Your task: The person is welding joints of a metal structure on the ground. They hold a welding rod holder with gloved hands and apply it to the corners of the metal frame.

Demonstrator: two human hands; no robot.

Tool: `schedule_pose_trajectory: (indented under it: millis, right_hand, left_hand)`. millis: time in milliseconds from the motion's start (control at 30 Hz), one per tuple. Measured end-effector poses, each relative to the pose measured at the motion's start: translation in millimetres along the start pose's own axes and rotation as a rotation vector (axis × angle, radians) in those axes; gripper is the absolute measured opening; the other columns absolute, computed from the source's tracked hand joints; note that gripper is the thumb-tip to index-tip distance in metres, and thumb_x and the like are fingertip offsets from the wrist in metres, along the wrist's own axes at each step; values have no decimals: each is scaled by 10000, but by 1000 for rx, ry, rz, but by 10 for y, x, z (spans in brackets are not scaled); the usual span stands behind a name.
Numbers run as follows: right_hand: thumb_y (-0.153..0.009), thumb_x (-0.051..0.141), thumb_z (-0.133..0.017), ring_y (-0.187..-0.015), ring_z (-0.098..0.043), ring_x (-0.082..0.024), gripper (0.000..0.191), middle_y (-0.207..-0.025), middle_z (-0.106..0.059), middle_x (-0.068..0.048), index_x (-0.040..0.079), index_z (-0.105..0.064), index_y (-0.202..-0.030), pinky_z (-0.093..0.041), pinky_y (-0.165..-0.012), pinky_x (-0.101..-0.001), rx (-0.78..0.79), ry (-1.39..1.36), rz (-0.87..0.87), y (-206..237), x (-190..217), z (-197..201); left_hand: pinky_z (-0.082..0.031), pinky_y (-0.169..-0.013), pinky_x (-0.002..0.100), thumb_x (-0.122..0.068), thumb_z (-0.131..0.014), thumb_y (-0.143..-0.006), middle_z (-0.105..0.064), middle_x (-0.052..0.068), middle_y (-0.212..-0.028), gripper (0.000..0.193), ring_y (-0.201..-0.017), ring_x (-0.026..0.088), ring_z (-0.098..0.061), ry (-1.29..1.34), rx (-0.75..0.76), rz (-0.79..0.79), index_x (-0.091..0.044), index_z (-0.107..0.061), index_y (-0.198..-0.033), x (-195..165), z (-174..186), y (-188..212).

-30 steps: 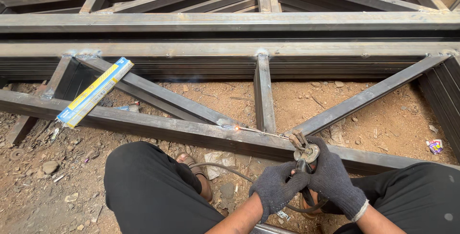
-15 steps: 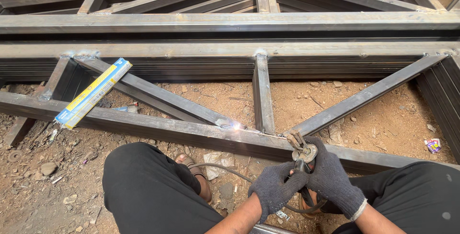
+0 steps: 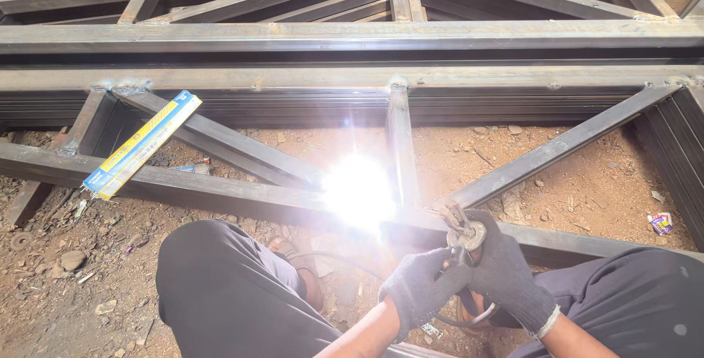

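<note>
You're gripping the electrode holder [image 3: 463, 237] with both gloved hands, left [image 3: 422, 288] and right [image 3: 506, 277], fingers wrapped tight, steadying the arc [image 3: 359, 193] at the truss [image 3: 220, 193] joint.

Dark knitted gloves with pale cuffs cover the left hand [image 3: 422, 288] and right hand [image 3: 506, 274]; dark trousers.

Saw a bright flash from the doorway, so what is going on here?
A person crouches on bare dirt, both gloved hands, left hand and right hand, wrapped around a welding electrode holder. A bright arc burns on the near rail of a steel truss frame, beside an upright strut. A blue and yellow flat pack lies across the frame to the left.
</note>
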State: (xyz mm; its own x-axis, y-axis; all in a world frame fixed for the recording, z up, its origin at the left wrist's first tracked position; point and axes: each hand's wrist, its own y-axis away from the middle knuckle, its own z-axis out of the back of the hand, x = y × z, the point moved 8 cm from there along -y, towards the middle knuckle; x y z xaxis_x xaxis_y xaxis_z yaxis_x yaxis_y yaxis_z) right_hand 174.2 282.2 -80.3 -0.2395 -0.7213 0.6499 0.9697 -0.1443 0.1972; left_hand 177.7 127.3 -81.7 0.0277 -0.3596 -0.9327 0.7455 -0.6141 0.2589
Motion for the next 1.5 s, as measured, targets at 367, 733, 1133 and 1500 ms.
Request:
schedule_pose_trajectory:
  millis: [367, 733, 1133, 1500]
  right_hand:
    - [-556, 543, -945, -867, -791, -293, 1015, -954, -772, -137, 117, -481, -1352, -620, -800, -403, -8, 65, 51, -107, 1, -41]
    - [-562, 546, -953, -872, -793, -281, 987, -960, -771, -132, 110, -498, -1323, -625, -813, -398, 25, 47, 29, -90, -32, -139]
    - [-547, 518, -933, -880, -788, -268, 950, -957, -772, -129, 102, -510, -1289, -615, -823, -401, 30, 24, 9, -98, 7, -103]
    - [-573, 593, -948, -811, -796, -244, 1003, -898, -776, -121, 114, -508, -1337, -631, -773, -383, 65, 48, 0, -123, -108, -176]
  left_hand:
    - [-570, -760, 389, -523, -623, -933, -767, 135, -930, 484, -869, 263, -754, 16, 17, 26, -75, -707, -1096, -3, 38, -61]
    - [-577, -760, 383, -536, -613, -936, -765, 129, -933, 499, -866, 252, -753, 14, 32, 49, -89, -711, -1136, 202, -45, -96]
    - [-582, -786, 390, -521, -622, -937, -767, 148, -980, 499, -903, 266, -753, 19, 21, 54, -73, -714, -1134, 247, -51, -144]
    - [-576, -785, 402, -509, -622, -945, -765, 150, -976, 479, -909, 283, -754, -7, 2, 18, -76, -709, -1129, 178, -27, -109]
